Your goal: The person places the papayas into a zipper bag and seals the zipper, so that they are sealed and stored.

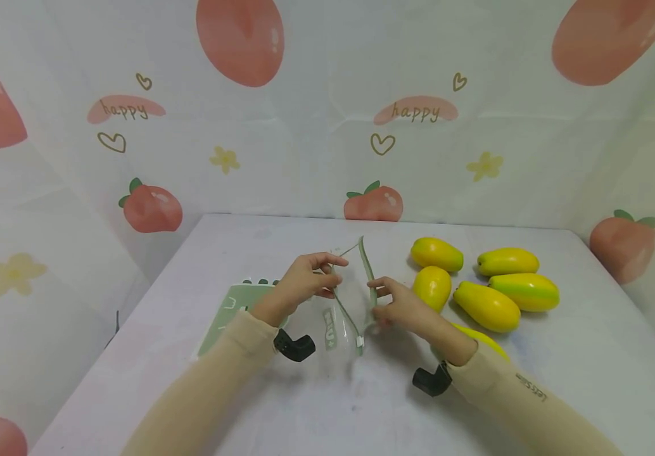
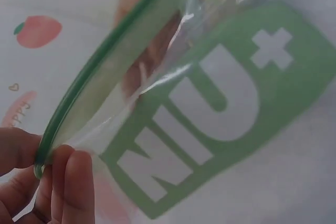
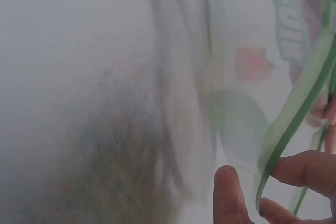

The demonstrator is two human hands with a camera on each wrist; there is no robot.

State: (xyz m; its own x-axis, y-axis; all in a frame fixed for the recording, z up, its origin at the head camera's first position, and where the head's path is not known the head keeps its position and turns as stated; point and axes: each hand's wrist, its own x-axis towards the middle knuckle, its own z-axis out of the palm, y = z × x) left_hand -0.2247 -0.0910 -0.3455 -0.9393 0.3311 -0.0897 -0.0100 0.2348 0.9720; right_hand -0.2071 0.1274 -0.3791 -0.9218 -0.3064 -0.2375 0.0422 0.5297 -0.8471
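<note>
A clear zip bag (image 1: 330,326) with green edging and a green NIU+ label (image 2: 226,108) stands between both hands, its mouth spread apart. A small white slider (image 1: 360,341) sits at the near end of the zip. My left hand (image 1: 307,278) pinches the left rim between thumb and fingers, as the left wrist view shows close up. On the opposite rim, my right hand (image 1: 398,304) holds the green edge (image 3: 294,116) with bent fingers, the fingertip of one digit standing apart from it. Only the bag's see-through walls and the label show below the mouth.
Several yellow, green-tinged mango-like fruits (image 1: 487,306) lie right of the bag; one (image 1: 484,339) is partly covered by the right forearm. A pale green flat item (image 1: 227,310) with dark green tabs lies left, behind the left forearm. A fruit-print curtain (image 1: 305,126) hangs beyond the white table (image 1: 259,247).
</note>
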